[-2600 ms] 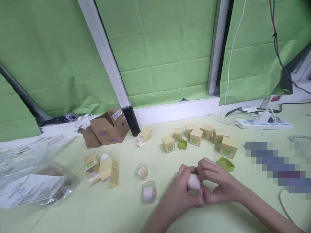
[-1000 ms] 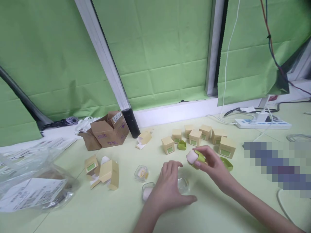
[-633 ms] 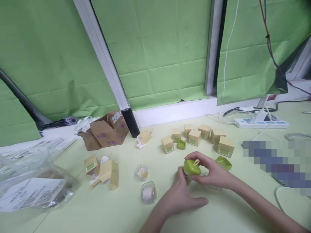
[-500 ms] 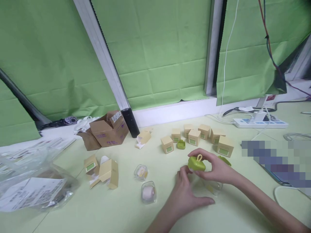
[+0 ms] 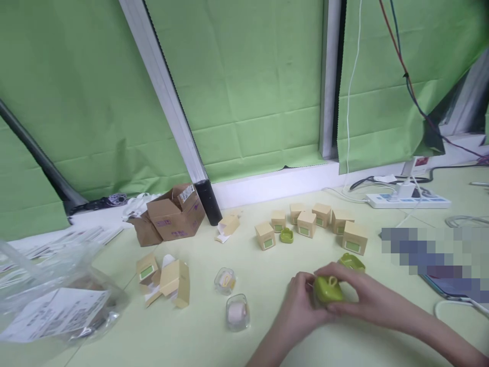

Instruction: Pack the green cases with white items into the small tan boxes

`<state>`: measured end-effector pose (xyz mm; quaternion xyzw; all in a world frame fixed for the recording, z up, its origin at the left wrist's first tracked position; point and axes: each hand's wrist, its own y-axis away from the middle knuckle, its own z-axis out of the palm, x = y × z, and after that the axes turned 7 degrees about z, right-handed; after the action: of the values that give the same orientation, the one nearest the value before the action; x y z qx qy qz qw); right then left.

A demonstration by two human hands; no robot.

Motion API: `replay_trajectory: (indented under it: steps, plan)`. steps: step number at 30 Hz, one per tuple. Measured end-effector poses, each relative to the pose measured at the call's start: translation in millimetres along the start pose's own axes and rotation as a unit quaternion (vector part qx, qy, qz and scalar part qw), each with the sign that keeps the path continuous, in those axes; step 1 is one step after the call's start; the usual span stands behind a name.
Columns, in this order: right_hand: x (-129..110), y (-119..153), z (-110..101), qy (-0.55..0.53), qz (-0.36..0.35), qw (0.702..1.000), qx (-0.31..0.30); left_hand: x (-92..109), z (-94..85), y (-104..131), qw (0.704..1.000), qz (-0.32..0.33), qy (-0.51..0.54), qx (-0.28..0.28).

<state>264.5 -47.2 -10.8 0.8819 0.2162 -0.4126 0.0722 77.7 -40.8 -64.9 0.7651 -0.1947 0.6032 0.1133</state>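
Observation:
In front of me, both hands are around a small shiny green case [image 5: 327, 289] with a yellowish loop on top. My right hand [image 5: 361, 295] has its fingers and thumb closed on the case from the right. My left hand [image 5: 305, 300] wraps its lower left side, with the fingers curled and partly hidden behind it. Just beyond the right hand lies an open green shell [image 5: 351, 262]. To the left sit a clear case with a pale pink piece inside [image 5: 237, 312] and a smaller clear case with a yellow loop [image 5: 225, 281].
Several small tan boxes [image 5: 306, 225] stand behind my hands, with a green cup-shaped piece [image 5: 286, 235] among them. Opened tan boxes [image 5: 173, 280], a brown carton [image 5: 178, 214] and a plastic bag [image 5: 61, 306] are at left. A power strip [image 5: 408, 200] and phone [image 5: 445, 280] are at right.
The green case has moved right and toward me, with both hands following. My left hand has closed in, its thumb no longer stretched out. The clear piece under my right hand is now hidden.

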Motion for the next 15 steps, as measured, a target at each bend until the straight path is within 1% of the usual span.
replay_trajectory:
  steps: [2, 3, 5, 6, 7, 8, 9, 10, 11, 12, 13, 14, 15]
  plan:
    - [0.5, 3.0, 8.2, -0.014, -0.007, 0.999, -0.029, -0.8, 0.6, 4.9, 0.999, 0.021, -0.036, 0.012]
    - [0.1, 3.3, 10.5, -0.017, -0.007, 0.999, -0.038, 2.0, 0.9, 7.5, 0.998, 0.021, -0.061, 0.016]
    - [-1.4, 2.4, 12.6, -0.007, -0.002, 0.999, -0.040, 14.4, -2.1, 13.4, 0.996, 0.010, -0.092, 0.003]
    - [-2.4, 1.5, 13.0, 0.006, 0.000, 0.999, -0.036, 23.3, -7.4, 16.8, 0.993, 0.013, -0.115, 0.001]
    - [-3.5, 0.8, 13.4, 0.024, -0.001, 0.999, -0.030, 33.3, -16.4, 20.7, 0.989, 0.023, -0.149, 0.004]
    - [-4.8, 0.3, 13.8, 0.044, -0.004, 0.999, -0.023, 43.3, -29.6, 25.1, 0.980, 0.038, -0.196, 0.019]
    - [-6.1, 0.2, 14.3, 0.064, -0.008, 0.998, -0.017, 52.6, -46.9, 30.1, 0.965, 0.049, -0.254, 0.046]
    - [-7.5, 0.4, 14.8, 0.082, -0.012, 0.996, -0.015, 60.2, -67.9, 35.9, 0.940, 0.050, -0.327, 0.080]
    - [-8.7, 0.8, 15.2, 0.096, -0.014, 0.995, -0.016, 65.3, -91.5, 42.4, 0.905, 0.034, -0.406, 0.126]
    - [-9.7, 1.4, 15.4, 0.109, -0.016, 0.994, -0.017, 67.3, -116.6, 49.6, 0.858, -0.005, -0.478, 0.187]
    - [-10.4, 2.0, 15.4, 0.119, -0.018, 0.993, -0.016, 66.2, -141.7, 57.5, 0.808, -0.061, -0.536, 0.237]
    - [-10.8, 2.4, 15.3, 0.129, -0.021, 0.991, -0.015, 62.0, -165.5, 65.6, 0.758, -0.118, -0.577, 0.279]
    - [-10.7, 2.7, 15.2, 0.137, -0.023, 0.990, -0.013, 55.3, -186.7, 73.5, 0.717, -0.162, -0.604, 0.308]
